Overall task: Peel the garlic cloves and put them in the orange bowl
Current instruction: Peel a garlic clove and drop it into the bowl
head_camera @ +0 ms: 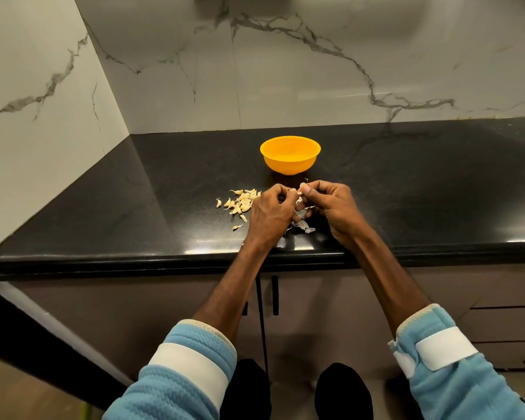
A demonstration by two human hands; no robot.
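L hand [270,213] & R hand [331,204] are pinching a small pale garlic clove [299,191] mid-frame over shiny black stone counter [134,207]; white marble wall [315,71] rising at top.

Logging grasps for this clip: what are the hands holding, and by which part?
One garlic clove, pinched between fingertips of the left hand and right hand; which part cannot be told.

Behind my left hand [270,215], the left sleeve [176,389] is light blue fleece with a ribbed texture and a cream edge. A broad white band [191,368] wraps round it. Behind my right hand [331,207], the right sleeve [455,389] matches, with a white strap [443,347] ending in a squared tab. My trousers [343,389] are black.
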